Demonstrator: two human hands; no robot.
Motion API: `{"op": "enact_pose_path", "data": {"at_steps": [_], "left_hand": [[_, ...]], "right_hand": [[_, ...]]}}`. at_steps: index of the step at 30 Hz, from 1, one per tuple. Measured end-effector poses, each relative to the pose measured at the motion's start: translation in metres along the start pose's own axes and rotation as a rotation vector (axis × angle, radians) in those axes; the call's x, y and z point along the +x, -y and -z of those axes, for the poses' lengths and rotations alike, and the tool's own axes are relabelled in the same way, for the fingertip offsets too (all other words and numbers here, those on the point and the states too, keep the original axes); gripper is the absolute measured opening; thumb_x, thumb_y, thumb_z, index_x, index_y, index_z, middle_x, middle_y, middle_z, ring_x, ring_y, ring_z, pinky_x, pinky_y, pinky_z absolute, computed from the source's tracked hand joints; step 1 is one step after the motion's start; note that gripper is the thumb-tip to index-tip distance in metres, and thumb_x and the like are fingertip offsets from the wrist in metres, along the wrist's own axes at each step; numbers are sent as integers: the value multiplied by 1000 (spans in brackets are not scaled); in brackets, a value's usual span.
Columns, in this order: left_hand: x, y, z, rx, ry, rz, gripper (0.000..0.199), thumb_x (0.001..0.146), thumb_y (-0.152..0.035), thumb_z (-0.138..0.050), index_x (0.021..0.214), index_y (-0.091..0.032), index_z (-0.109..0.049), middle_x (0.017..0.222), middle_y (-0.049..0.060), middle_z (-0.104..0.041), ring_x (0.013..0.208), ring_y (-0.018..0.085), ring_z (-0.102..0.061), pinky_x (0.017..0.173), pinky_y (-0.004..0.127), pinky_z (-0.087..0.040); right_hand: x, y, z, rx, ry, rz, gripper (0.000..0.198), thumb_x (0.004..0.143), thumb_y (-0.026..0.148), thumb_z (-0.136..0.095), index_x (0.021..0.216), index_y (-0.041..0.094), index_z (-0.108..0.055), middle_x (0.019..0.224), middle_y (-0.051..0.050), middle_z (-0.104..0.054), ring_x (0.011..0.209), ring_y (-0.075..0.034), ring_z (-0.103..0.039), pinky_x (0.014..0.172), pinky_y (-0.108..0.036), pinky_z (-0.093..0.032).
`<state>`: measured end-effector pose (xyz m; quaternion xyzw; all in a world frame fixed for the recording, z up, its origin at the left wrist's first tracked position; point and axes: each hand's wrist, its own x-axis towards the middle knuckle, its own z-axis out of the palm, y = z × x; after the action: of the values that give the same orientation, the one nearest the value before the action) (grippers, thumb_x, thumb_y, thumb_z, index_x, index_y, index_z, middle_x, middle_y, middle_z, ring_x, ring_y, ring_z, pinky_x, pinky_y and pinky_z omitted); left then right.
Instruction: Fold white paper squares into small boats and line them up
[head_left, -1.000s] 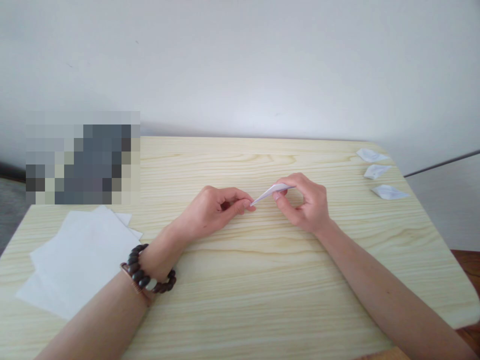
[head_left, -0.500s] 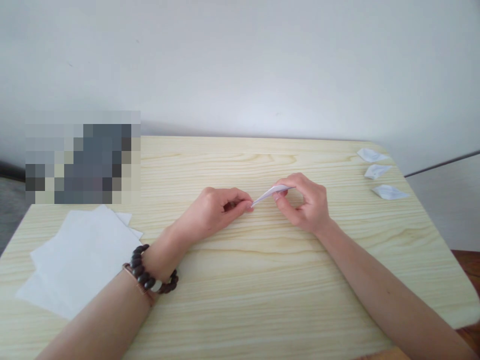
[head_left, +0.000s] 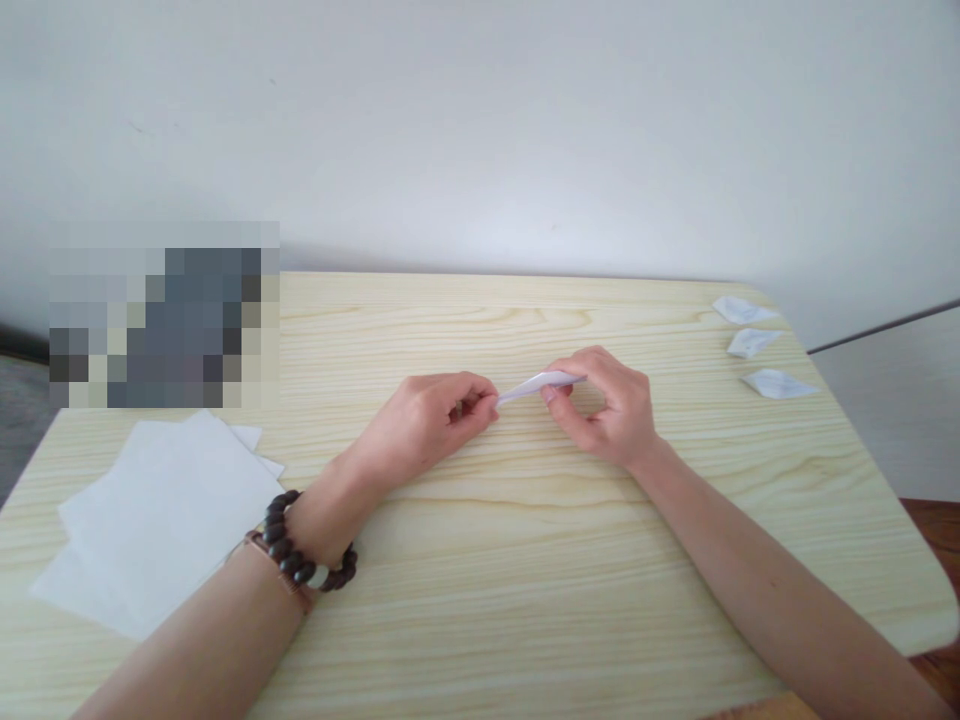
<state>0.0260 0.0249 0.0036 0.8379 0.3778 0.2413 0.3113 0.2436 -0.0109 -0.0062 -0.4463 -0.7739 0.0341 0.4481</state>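
A narrow piece of folded white paper (head_left: 538,383) is held between my two hands, just above the middle of the table. My left hand (head_left: 439,420) pinches its thin left tip between thumb and fingers. At the wider right end, my right hand (head_left: 607,405) grips the paper with thumb below and forefinger above. The fingers hide both ends of the fold in part. A dark beaded bracelet (head_left: 281,545) circles my left wrist.
Loose white paper sheets (head_left: 165,520) overlap at the left of the wood-grain table (head_left: 525,600). Three folded white paper pieces (head_left: 780,383) lie in a column near the right edge. A blurred-out dark object (head_left: 184,330) stands back left, and a pale wall (head_left: 480,130) rises behind.
The folded paper's left tip has risen slightly, along with my left hand's fingers, so the piece lies a little flatter. My right hand has barely moved, keeping its grip.
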Motion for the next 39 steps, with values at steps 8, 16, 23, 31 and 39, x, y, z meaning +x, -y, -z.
{"op": "enact_pose_path", "data": {"at_steps": [8, 16, 23, 31, 39], "left_hand": [[0, -4, 4, -137, 36, 70, 26, 90, -35, -53, 91, -16, -72, 59, -4, -64, 44, 5, -42, 44, 17, -33], [1, 1, 3, 24, -70, 44, 14, 86, -28, -60, 87, -19, -70, 69, -3, -69, 53, 7, -53, 54, 18, -40], [3, 9, 10, 87, -191, 73, 15, 91, -28, -53, 95, -22, -66, 95, -1, -74, 61, 11, -59, 61, 22, -45], [4, 10, 8, 190, -211, 43, 17, 89, -31, -56, 100, -21, -64, 81, 0, -68, 69, 14, -61, 67, 25, -45], [3, 7, 6, 134, -163, -127, 14, 90, -28, -55, 93, -17, -62, 81, 1, -66, 73, 13, -59, 66, 22, -44]], "right_hand": [[0, 1, 2, -38, -5, -45, 13, 80, 19, -60, 92, 21, -63, 67, 1, -65, 61, -15, -62, 62, -30, -51], [0, 1, 1, -38, -13, -64, 18, 81, 22, -61, 99, 23, -63, 85, -2, -73, 73, -17, -66, 71, -32, -54], [2, -3, 0, 2, -24, -232, 22, 80, 29, -68, 101, 22, -64, 88, -2, -73, 72, -16, -66, 73, -31, -55], [2, -2, 0, -1, -78, -193, 4, 81, 20, -66, 84, 22, -65, 76, 2, -71, 64, -13, -65, 64, -25, -53], [0, -3, -1, 26, -31, -113, 8, 82, 21, -67, 89, 23, -65, 78, 2, -72, 64, -12, -66, 65, -25, -54]]}}
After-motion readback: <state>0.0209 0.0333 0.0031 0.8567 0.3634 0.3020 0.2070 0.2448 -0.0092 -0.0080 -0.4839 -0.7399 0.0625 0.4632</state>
